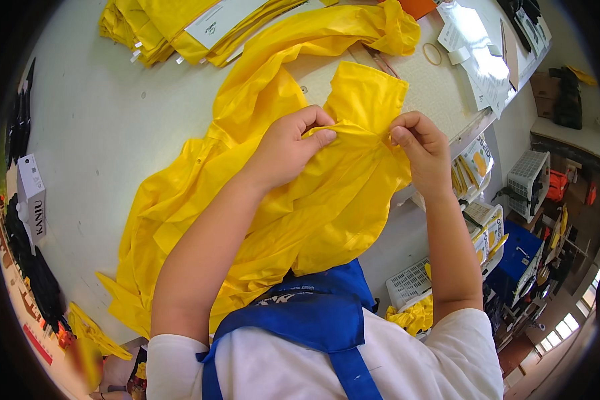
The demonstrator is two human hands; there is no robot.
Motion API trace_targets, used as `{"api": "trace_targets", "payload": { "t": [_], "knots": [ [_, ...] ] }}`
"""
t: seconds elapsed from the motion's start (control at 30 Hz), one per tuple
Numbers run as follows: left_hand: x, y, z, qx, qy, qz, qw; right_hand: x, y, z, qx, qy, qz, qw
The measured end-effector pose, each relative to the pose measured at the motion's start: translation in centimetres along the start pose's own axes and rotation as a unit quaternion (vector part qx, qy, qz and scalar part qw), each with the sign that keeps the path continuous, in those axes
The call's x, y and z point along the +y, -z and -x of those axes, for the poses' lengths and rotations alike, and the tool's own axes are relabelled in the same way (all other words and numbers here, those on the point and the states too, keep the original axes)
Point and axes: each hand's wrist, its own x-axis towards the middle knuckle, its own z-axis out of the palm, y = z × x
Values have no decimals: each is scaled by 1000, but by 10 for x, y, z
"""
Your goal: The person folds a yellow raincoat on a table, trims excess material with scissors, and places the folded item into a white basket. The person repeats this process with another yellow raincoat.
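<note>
A shiny yellow garment [293,220], like a raincoat, lies bunched over the table's front edge and against my blue apron. My left hand [288,147] pinches a fold of it between thumb and fingers. On the other side of a gathered, flat-ended section, my right hand [420,148] pinches the cloth's edge with thumb and forefinger. The fabric is drawn into creases between the two hands. One long yellow sleeve-like part stretches away toward the far side of the table.
Folded yellow garments [173,27] with a white card lie at the far left of the white table [113,120]. A rubber band [433,54] and white papers [473,50] are at the far right. White baskets [410,283] with yellow items stand below the right edge. A white box [32,197] is at left.
</note>
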Motion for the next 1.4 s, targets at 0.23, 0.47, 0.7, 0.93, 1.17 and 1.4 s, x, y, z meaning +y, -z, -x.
{"api": "trace_targets", "payload": {
  "t": [0.23,0.47,0.7,0.93,1.17,1.4],
  "knots": [
    [30,-32,1,216,-287,-373,856,-10,-1,8,-13,48,67,997],
    [30,-51,-20,89,-234,-337,908,-22,10,-8,-58,116,156,979],
    [45,-44,-31,50,-72,-139,986,56,40,-124,156,172,429,873],
    [48,-34,-42,22,-59,-167,984,42,69,-86,145,94,406,897],
    [46,-33,-51,16,-63,-167,984,17,26,16,50,82,303,948],
    [49,-37,-52,14,-66,-163,984,25,14,11,58,158,324,931]
  ]
}}
